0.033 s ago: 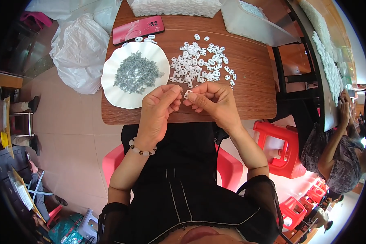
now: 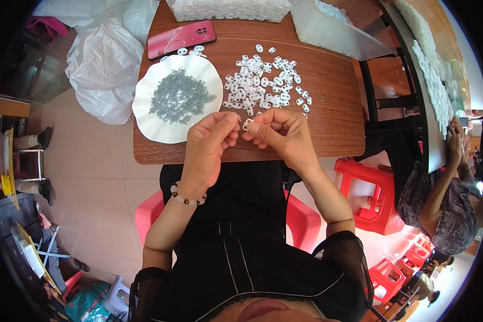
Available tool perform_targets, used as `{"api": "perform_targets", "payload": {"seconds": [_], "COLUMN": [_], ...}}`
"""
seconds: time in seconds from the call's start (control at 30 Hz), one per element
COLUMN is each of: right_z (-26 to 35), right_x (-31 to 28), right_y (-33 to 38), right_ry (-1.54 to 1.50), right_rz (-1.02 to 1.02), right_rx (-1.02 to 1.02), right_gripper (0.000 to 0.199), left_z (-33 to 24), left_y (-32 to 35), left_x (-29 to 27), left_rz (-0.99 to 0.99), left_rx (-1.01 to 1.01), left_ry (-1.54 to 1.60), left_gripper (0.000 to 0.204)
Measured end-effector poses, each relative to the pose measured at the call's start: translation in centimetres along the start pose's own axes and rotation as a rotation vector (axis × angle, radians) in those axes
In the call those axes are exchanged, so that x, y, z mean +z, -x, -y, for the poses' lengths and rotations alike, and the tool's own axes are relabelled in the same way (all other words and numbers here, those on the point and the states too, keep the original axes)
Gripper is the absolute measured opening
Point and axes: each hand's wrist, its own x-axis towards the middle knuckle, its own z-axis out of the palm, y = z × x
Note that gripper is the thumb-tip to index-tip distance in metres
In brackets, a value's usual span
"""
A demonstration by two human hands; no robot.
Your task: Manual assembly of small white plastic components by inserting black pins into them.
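One small white piece (image 2: pixel 247 124) sat pinched between the thumb and fingers of the right hand (image 2: pixel 285 137), above the near part of a brown counter (image 2: pixel 335 121); the left hand (image 2: pixel 209 142) was closed, thumb to forefinger, though whether anything lay in its grip I could not tell from where I stood; the held piece occupied the narrow gap between the hands, just to the right of the left hand's pinch and apparently apart from it; the right thumb covered part of it, so its long axis could not be made out; beyond the right hand lay a loose spread of white two-holed pieces (image 2: pixel 250 81); beyond the left, and nearer to it, stood a scalloped white plate (image 2: pixel 144 122) bearing slender grey pieces (image 2: pixel 173 101).
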Motion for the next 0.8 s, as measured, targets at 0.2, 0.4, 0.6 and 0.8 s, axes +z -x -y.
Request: {"api": "perform_targets", "payload": {"seconds": [0.2,0.4,0.6,0.8], "right_z": [-0.1,-0.4,-0.7,-0.8], "right_x": [-0.4,-0.4,-0.3,-0.1], "right_y": [0.6,0.8,0.8,0.9], "right_ry": [-0.017,-0.034,-0.025,-0.014], "right_rz": [-0.01,-0.022,-0.038,-0.048], "right_rx": [-0.009,-0.037,-0.043,-0.049], "right_gripper": [0.013,0.013,0.012,0.012], "left_z": [0.6,0.9,1.1,1.4], "left_y": [0.2,0.4,0.5,0.5], "left_x": [0.5,0.7,0.7,0.5], "left_rz": [-0.005,-0.023,-0.033,-0.036], "left_rx": [-0.01,-0.019,0.018,0.027], "left_ry": [-0.022,-0.045,-0.09,-0.075], "left_gripper": [0.019,0.02,0.02,0.019]}}
